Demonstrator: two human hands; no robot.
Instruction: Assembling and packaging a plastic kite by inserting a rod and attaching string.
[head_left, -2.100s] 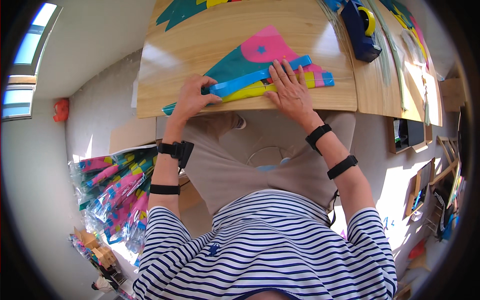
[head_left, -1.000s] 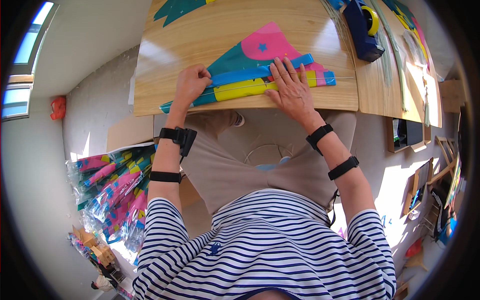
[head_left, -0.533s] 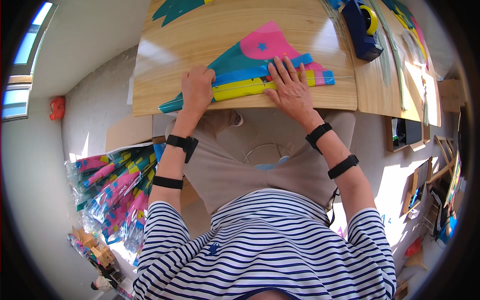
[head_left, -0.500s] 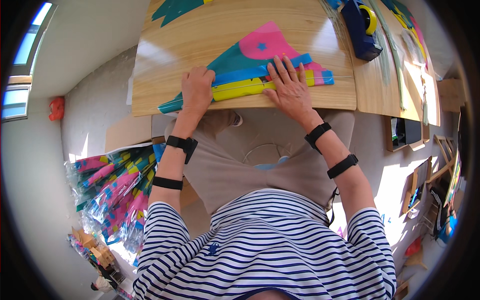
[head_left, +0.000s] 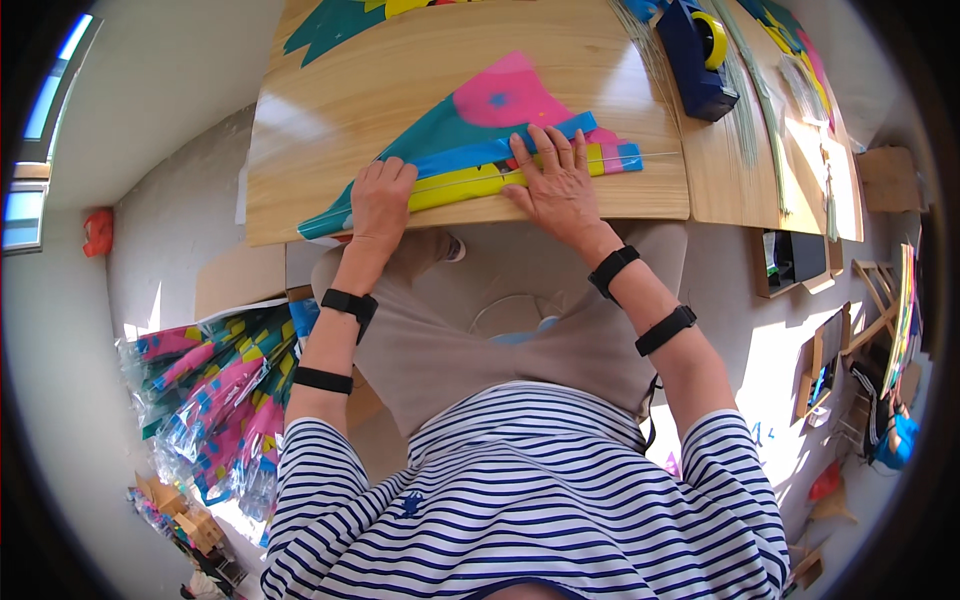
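Observation:
A folded kite [head_left: 430,130] of thin teal, pink and yellow sheeting lies on the table's near side, its narrow teal tip to the left. A blue strip [head_left: 460,155] runs along its length, with a yellow band [head_left: 455,188] nearer me. Along that band lies a thin pale rod or cord, poking out past the right end. My left hand [head_left: 380,205] is curled over the kite's near edge towards the tip; its fingertips are partly hidden. Fingers spread, my right hand [head_left: 558,195] rests flat across the blue strip and yellow band, hiding part of both.
A dark blue tape dispenser [head_left: 695,60] with a yellow roll stands at the far right, beside bundles of thin pale rods [head_left: 740,95]. Another teal and yellow sheet [head_left: 335,28] lies far left on the wooden table [head_left: 600,60]. Colourful bagged kites [head_left: 215,390] are piled at lower left.
My left hand has shifted slightly nearer me over the kite's edge, uncovering more of the blue strip. My right hand stays flat in the same spot. The whole view has shifted a little.

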